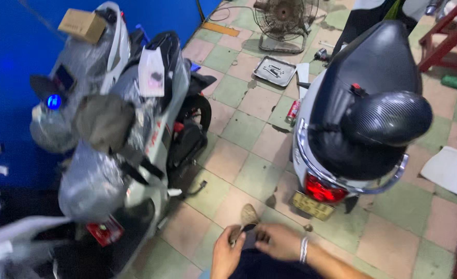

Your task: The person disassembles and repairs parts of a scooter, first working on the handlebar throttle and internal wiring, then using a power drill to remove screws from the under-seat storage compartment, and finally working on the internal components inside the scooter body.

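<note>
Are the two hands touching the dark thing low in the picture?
Touching. The head view shows the left hand and the right hand both closed around the dark thing between them, with no gap showing.

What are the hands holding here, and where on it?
Both hands, left and right, meet on a dark item by a foot; what it is, and the grip, cannot be told.

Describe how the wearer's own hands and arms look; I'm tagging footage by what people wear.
Both hands are bare, with no gloves. The right hand has a silvery bracelet at the wrist, and the forearm behind it is bare, with no sleeve in view. The left hand shows no ring or watch that I can make out; its arm is out of frame.
</note>
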